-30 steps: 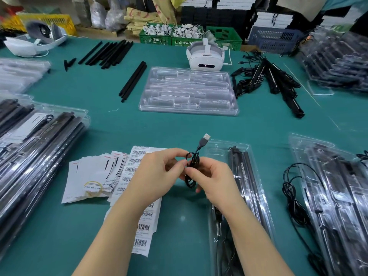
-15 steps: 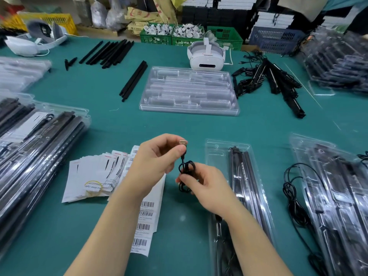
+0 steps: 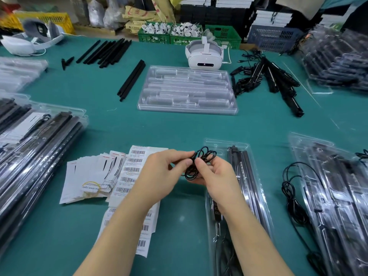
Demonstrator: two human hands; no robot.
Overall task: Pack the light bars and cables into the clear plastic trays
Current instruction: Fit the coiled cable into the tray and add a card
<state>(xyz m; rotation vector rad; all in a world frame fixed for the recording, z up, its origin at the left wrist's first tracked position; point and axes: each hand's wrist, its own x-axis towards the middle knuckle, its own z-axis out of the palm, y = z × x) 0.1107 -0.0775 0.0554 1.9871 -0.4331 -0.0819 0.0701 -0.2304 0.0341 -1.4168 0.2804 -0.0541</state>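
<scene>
The USB plug that stuck up from the bundle a second ago is now tucked in, so the cable [image 3: 201, 163] is a small closed coil, which I judge ready for packing. The left hand [image 3: 162, 174] pinches the coil's left side; the right hand [image 3: 214, 176] grips it from below and right. It hangs above the counter [image 3: 179, 126], just left of the near clear tray [image 3: 256, 198] holding light bars [image 3: 242, 176]. Farther off lies an empty tray [image 3: 187, 90].
</scene>
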